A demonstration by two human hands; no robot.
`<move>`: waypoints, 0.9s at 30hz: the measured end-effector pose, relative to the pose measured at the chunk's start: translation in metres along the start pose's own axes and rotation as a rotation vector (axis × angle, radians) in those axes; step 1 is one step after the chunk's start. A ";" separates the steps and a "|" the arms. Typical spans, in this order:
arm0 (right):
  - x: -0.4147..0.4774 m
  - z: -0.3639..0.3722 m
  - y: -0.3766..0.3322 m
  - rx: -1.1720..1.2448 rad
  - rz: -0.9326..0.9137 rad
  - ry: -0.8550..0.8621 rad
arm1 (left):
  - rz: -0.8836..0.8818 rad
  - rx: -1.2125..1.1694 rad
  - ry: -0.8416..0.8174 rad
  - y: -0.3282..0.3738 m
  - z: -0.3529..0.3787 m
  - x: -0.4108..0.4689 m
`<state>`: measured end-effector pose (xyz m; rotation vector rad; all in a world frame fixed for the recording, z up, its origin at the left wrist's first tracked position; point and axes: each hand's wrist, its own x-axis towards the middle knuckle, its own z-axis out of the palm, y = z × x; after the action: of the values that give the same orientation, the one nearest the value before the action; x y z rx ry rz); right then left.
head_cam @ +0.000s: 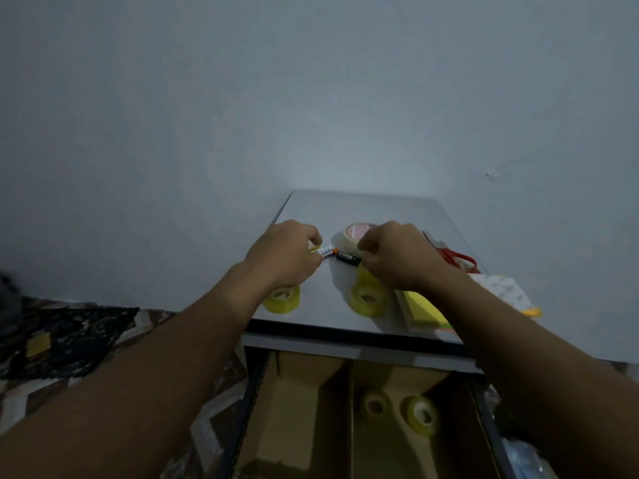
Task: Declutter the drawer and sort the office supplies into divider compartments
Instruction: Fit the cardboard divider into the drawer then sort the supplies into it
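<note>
White battery [326,252] and black battery [347,258], end to end on cabinet top [363,209], long axes running hand to hand. Left hand [283,252] pinches the white one, right hand [397,254] the black; each lies inward of its grip.

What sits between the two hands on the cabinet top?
Head view: a white battery and a black battery, nearly end to end, span the gap from left hand to right hand.

I'm working in dim, bluish light; the brightest patch sits on the wall [345,157] just above the cabinet top [373,209]. Everything looks soft and slightly blurred, and my forearms [145,368] balloon toward the lower corners.
</note>
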<state>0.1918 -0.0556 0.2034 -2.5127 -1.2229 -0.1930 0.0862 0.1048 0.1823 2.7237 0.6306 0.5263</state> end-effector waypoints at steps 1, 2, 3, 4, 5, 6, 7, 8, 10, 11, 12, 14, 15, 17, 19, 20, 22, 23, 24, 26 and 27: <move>0.006 0.005 0.000 -0.012 -0.015 -0.009 | 0.011 0.052 -0.010 -0.001 0.005 0.007; 0.011 0.010 0.000 -0.012 -0.032 -0.011 | 0.019 0.093 -0.020 -0.002 0.010 0.014; 0.015 0.014 0.000 -0.004 -0.047 -0.008 | 0.027 0.124 -0.032 -0.003 0.014 0.019; 0.018 0.018 -0.001 0.004 -0.063 -0.003 | 0.036 0.150 -0.045 -0.003 0.017 0.023; 0.022 0.021 -0.001 0.014 -0.079 0.004 | 0.046 0.175 -0.057 -0.002 0.020 0.026; 0.025 0.025 0.000 0.025 -0.089 0.010 | 0.057 0.199 -0.064 -0.001 0.022 0.028; 0.028 0.029 0.001 0.032 -0.095 0.012 | 0.068 0.222 -0.068 -0.001 0.023 0.030; 0.030 0.032 0.001 0.030 -0.100 0.009 | 0.080 0.241 -0.062 0.000 0.023 0.031; 0.035 0.037 0.002 0.009 -0.117 0.006 | 0.098 0.267 -0.040 0.001 0.024 0.032; 0.037 0.038 0.002 0.003 -0.125 0.010 | 0.105 0.274 -0.026 0.002 0.025 0.032; 0.038 0.039 0.002 0.009 -0.129 0.017 | 0.111 0.277 -0.010 0.003 0.026 0.032; 0.039 0.040 0.004 0.033 -0.127 0.028 | 0.123 0.274 0.025 0.004 0.027 0.032; 0.039 0.041 0.004 0.036 -0.123 0.028 | 0.127 0.271 0.040 0.005 0.028 0.032; 0.039 0.042 0.003 0.034 -0.117 0.025 | 0.134 0.266 0.060 0.005 0.029 0.033; 0.039 0.042 0.003 0.039 -0.116 0.032 | 0.134 0.263 0.062 0.003 0.029 0.033; 0.039 0.043 0.003 0.045 -0.114 0.040 | 0.133 0.260 0.060 0.003 0.029 0.032; 0.039 0.043 0.004 0.069 -0.093 0.060 | 0.140 0.242 0.061 0.002 0.027 0.032; 0.040 0.044 0.004 0.074 -0.074 0.066 | 0.150 0.234 0.063 0.001 0.027 0.032; 0.040 0.044 0.005 0.074 -0.056 0.069 | 0.162 0.227 0.060 0.001 0.027 0.032; 0.041 0.047 0.006 0.076 -0.029 0.067 | 0.162 0.205 0.031 0.000 0.026 0.032; 0.041 0.049 0.007 0.084 -0.014 0.060 | 0.154 0.189 0.015 0.000 0.026 0.032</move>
<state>0.2214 -0.0123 0.1667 -2.4094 -1.2002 -0.2148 0.1238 0.1149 0.1682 2.9666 0.4994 0.5488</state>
